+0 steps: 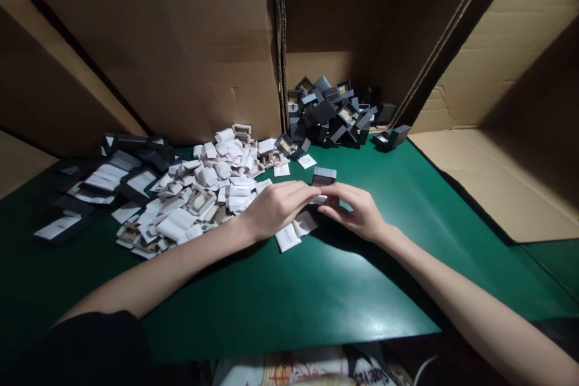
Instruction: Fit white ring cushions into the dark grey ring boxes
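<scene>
A small black box with its lid raised stands on the green table between my hands. My right hand is closed on its right side, thumb and fingers curved about it. From the left, my left hand reaches over the front of the box, its fingers together and their tips against it; its thumb is hidden. Something white shows at the fingertips, too covered to name. Under my left hand lie a white printed card and a pale folded paper.
A heap of white card inserts and papers lies left of my hands. Black boxes with white papers are at far left. Open black boxes are piled in a cardboard compartment at the back. Cardboard walls enclose the green table.
</scene>
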Demonstrator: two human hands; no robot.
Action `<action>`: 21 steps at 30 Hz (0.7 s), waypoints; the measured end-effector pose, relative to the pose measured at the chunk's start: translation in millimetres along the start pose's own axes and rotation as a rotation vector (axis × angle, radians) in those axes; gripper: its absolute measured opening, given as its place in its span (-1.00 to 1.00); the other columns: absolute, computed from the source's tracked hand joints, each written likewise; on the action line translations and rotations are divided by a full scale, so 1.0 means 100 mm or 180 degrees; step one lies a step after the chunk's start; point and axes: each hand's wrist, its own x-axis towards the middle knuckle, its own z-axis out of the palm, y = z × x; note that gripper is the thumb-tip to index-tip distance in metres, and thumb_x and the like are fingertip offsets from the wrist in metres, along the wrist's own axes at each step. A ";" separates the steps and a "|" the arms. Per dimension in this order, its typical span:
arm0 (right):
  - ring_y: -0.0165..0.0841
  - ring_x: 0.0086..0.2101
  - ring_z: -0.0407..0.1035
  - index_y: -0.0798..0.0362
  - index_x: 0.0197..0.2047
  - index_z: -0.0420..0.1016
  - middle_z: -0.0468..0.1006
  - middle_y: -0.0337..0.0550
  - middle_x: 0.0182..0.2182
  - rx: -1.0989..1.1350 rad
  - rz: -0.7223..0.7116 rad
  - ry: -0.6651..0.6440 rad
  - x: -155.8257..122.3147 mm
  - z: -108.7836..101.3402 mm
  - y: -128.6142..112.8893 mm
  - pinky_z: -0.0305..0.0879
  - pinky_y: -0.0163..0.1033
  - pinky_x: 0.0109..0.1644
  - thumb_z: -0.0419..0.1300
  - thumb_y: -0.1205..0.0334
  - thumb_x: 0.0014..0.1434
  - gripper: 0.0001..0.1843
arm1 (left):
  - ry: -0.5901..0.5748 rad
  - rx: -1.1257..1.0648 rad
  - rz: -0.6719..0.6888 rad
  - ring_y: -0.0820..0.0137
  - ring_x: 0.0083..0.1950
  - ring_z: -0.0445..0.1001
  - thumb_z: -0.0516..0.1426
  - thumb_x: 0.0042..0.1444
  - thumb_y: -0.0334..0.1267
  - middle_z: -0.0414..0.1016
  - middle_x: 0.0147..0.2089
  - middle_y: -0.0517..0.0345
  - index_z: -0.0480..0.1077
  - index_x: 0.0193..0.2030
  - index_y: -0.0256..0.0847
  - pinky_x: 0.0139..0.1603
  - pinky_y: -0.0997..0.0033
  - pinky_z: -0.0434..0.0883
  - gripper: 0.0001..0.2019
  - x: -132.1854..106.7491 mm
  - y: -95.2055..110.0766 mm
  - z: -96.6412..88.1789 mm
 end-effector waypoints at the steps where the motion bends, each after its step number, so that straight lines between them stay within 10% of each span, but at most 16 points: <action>1: -0.41 -0.44 0.37 0.05 -0.02 0.41 0.54 -0.12 -0.35 0.0081 0.0068 0.0001 0.00 0.01 -0.01 0.34 -0.31 -0.37 0.12 0.24 0.24 -0.76 | 0.0132 -0.0122 0.0025 0.42 -0.16 0.52 0.01 0.27 -0.40 0.52 -0.18 0.06 0.32 -0.01 -0.27 -0.15 0.46 0.46 -0.82 0.00 0.03 0.01; 10: -0.39 -0.43 0.40 -0.05 0.12 0.35 0.51 -0.23 -0.37 0.1302 0.1509 0.1200 0.00 -0.12 0.23 0.37 -0.26 -0.34 0.25 0.13 0.12 -0.52 | -0.0377 0.0289 -0.0592 0.23 0.10 0.40 0.05 0.22 -0.39 0.45 0.02 -0.04 0.33 0.02 -0.29 0.08 0.15 0.41 -0.77 0.05 -0.26 -0.15; 21: -0.48 -0.52 0.32 0.05 -0.36 0.51 0.47 -0.26 -0.47 0.2211 0.2711 0.1948 -0.01 -0.16 0.46 0.37 -0.29 -0.37 0.37 0.13 -0.09 -0.77 | -0.1186 0.0025 -0.0026 0.11 0.26 0.22 0.03 0.23 -0.32 0.01 0.38 -0.16 0.00 0.34 -0.25 0.19 0.04 0.32 -0.45 -0.08 -0.11 0.16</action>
